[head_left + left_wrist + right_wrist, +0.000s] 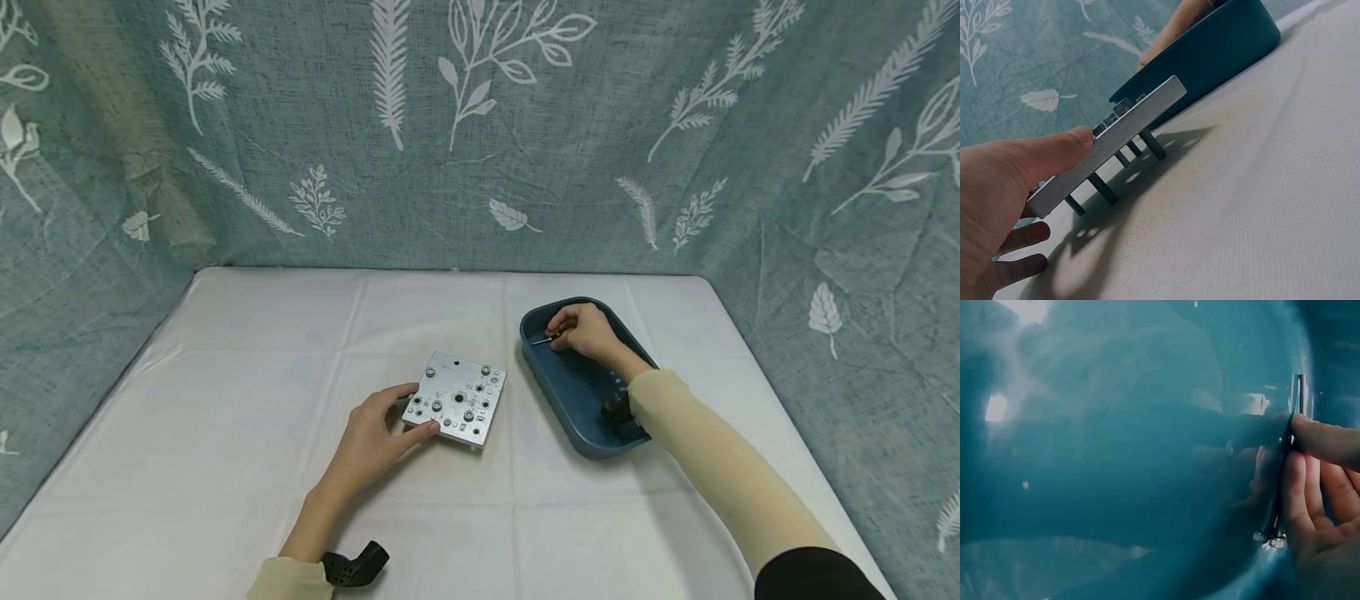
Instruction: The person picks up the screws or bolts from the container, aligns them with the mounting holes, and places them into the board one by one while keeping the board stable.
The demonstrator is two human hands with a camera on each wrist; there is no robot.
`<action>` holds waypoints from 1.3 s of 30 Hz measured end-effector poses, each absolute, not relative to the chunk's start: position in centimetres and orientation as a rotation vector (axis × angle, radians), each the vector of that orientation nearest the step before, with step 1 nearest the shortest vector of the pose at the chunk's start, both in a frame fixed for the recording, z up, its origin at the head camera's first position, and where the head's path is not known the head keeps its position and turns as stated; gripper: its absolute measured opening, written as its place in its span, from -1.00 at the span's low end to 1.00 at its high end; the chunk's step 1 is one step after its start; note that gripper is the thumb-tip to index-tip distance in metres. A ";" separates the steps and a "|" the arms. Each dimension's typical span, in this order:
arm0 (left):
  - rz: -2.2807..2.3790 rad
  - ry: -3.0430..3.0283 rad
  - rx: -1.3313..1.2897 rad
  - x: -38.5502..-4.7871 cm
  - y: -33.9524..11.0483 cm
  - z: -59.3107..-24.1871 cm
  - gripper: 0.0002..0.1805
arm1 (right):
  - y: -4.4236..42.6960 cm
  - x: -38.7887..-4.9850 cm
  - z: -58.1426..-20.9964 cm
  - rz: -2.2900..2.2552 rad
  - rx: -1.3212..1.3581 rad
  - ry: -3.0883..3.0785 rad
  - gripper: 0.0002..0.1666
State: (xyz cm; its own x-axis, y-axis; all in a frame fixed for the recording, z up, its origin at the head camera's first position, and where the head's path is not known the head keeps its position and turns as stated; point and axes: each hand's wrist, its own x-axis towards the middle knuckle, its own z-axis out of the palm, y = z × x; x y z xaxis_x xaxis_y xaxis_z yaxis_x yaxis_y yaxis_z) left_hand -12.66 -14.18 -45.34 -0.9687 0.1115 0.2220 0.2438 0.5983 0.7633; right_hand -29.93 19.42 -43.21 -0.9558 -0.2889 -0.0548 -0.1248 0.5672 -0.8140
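Observation:
My left hand [378, 425] grips the left edge of a square silver metal plate [446, 379], thumb along the near side. Bolt heads and holes dot its top face. Several threaded bolts [1104, 189] stick out underneath in the left wrist view, over the cloth; whether their tips touch it I cannot tell. Inside a blue tray [555, 404], my right hand [588, 332] pinches a thin metal rod [1302, 394] near the tray's far left wall. Fingers hide the rod's middle. Two small shiny round ends [1277, 542] show below the fingers; one may be a reflection.
A white cloth [247, 400] covers the table. Behind it and at both sides hangs a green leaf-patterned curtain [300, 108]. The tray stands to the right of the plate, with a gap of cloth between. A black wrist device [356, 567] sits on my left wrist.

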 end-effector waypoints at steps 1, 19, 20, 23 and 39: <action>-1.310 -2.672 -0.299 -12.7 -14.2 -45.3 -0.23 | 19.4 -30.0 -43.2 -1.316 -0.363 2.634 -0.77; -1.306 -2.669 -0.293 -12.6 -14.2 -45.5 -0.22 | 19.7 -30.4 -43.5 -1.169 -0.537 2.713 -0.84; -1.305 -2.668 -0.294 -12.6 -14.2 -45.5 -0.23 | 19.7 -30.3 -43.5 -1.168 -0.547 2.714 -0.84; -1.300 -2.663 -0.301 -12.6 -14.2 -45.4 -0.23 | 19.6 -30.3 -43.6 -1.163 -0.572 2.706 -0.86; -1.282 -2.643 -0.325 -12.7 -14.2 -45.5 -0.24 | 20.1 -30.3 -43.1 -1.248 -0.591 2.622 -0.90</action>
